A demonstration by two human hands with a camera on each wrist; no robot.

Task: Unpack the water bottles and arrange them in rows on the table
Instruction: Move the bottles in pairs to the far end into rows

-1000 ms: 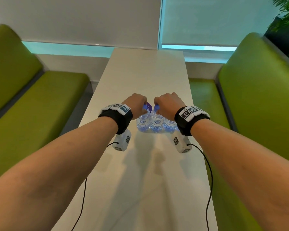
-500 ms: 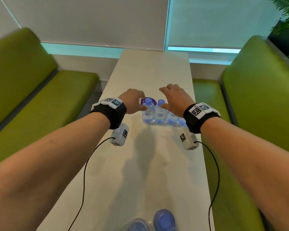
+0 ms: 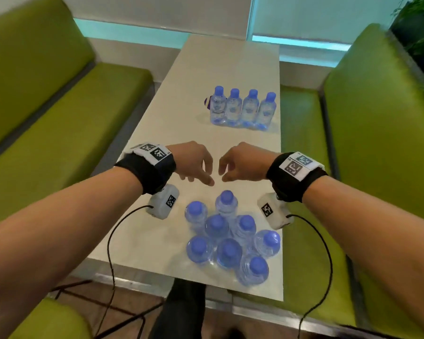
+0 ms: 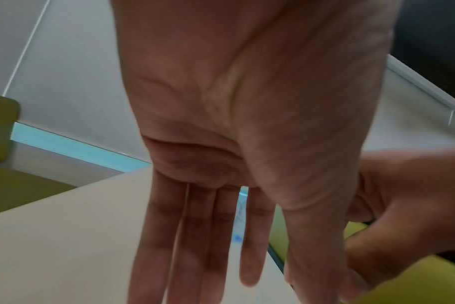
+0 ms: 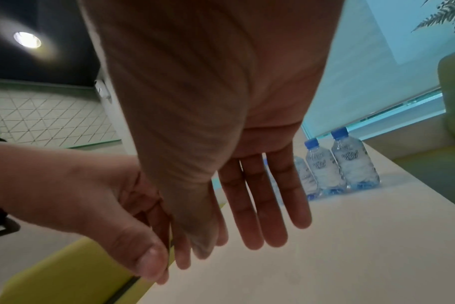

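Several small clear water bottles with blue caps stand in a straight row (image 3: pixel 242 108) across the middle of the pale table (image 3: pixel 162 133); part of the row (image 5: pixel 351 162) shows in the right wrist view. A loose cluster of several more bottles (image 3: pixel 228 238) stands near the table's front edge. My left hand (image 3: pixel 194 165) and right hand (image 3: pixel 240 165) hover side by side just beyond the cluster, thumbs almost meeting, fingers relaxed and pointing down, holding nothing. The wrist views show the left hand's fingers (image 4: pixel 195 236) and the right hand's fingers (image 5: pixel 262 201) straight and empty.
Green benches (image 3: pixel 49 113) flank the table on both sides, with the right bench (image 3: pixel 377 133) close to the table edge. A small purple thing (image 3: pixel 207 102) lies behind the row's left end. Cables hang from both wrist cameras. A plant (image 3: pixel 419 33) stands at the far right.
Both hands have let go of the bottles in the far row and drawn back toward me. The view has tilted down, bringing the near cluster of bottles into sight.
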